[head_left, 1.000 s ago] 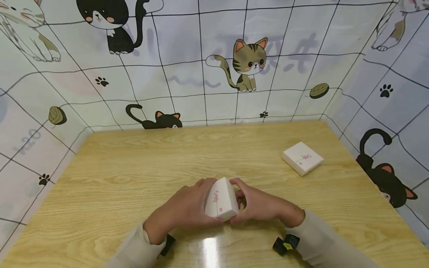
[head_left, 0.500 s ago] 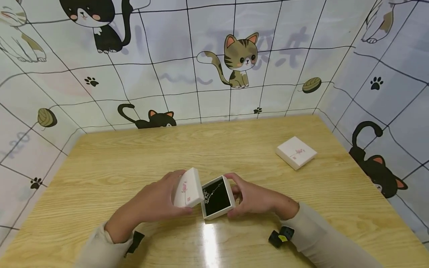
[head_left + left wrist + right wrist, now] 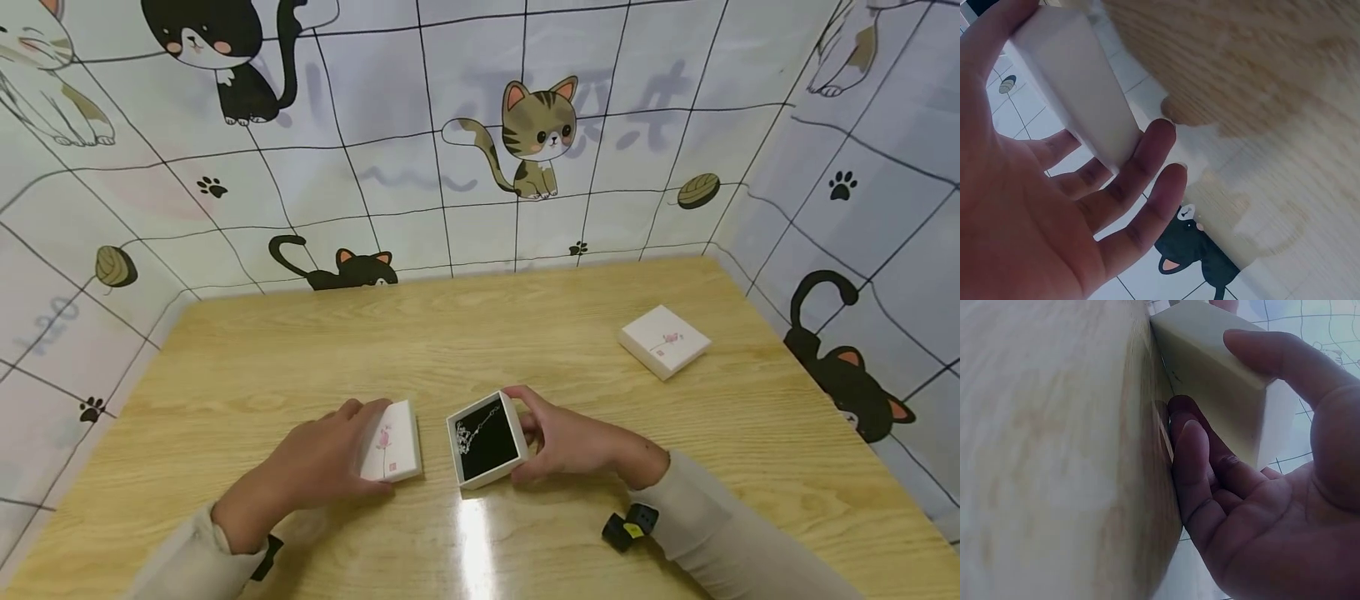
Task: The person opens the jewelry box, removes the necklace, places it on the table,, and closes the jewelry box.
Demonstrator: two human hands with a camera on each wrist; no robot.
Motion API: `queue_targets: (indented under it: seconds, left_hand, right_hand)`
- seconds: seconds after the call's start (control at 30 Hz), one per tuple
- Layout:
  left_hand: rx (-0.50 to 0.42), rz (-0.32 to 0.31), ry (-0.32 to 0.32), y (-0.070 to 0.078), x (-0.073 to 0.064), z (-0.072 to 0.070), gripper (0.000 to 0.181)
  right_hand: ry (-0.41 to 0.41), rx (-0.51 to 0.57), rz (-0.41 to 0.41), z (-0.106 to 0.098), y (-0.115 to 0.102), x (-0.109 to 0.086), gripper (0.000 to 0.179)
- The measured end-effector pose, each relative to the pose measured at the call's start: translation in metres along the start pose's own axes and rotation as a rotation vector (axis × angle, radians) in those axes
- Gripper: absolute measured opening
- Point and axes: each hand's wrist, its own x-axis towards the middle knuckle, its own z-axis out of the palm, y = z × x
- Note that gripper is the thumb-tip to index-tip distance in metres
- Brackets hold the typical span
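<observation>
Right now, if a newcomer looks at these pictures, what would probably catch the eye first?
Probably the open white box toward the near side of the table, held by the right hand's fingers, with a silvery chain on its black lining. Left of it, the left hand's fingers hold a white lid with a pink flower print. Behind, the striped cartoon cat on the wall stands out too.
</observation>
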Motion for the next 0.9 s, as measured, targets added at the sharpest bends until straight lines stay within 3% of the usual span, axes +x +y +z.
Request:
queue_targets:
  seconds: [0.23, 0.47, 0.57, 0.63, 0.77, 0.9]
  left_hand:
    - [0.006, 0.004, 0.013, -0.002, 0.002, 0.007, 0.099]
    - [-0.009, -0.017, 0.007, -0.007, 0.007, 0.01, 0.103]
    - [0.038, -0.021, 0.025, -0.006, 0.006, 0.009, 0.105]
    - [0.094, -0.023, 0.068, -0.001, 0.005, 0.008, 0.101]
    - [0.184, -0.007, 0.226, 0.019, 0.01, 0.002, 0.079]
    - [0.167, 0.065, 0.334, 0.049, 0.021, -0.003, 0.053]
  right_hand:
    - [-0.015, 0.024, 0.004, -0.001, 0.0, -0.001, 0.107]
    - [0.008, -0.076, -0.062, 0.001, 0.0, 0.0, 0.098]
    - [0.003, -0.087, -0.072, 0.001, 0.001, 0.001, 0.097]
    - [0.001, -0.092, -0.072, 0.0, 0.001, 0.001, 0.097]
    - [0.005, -0.101, -0.062, -0.001, 0.0, 0.002, 0.098]
    - [0.017, -0.098, -0.048, -0.003, -0.002, 0.0, 0.101]
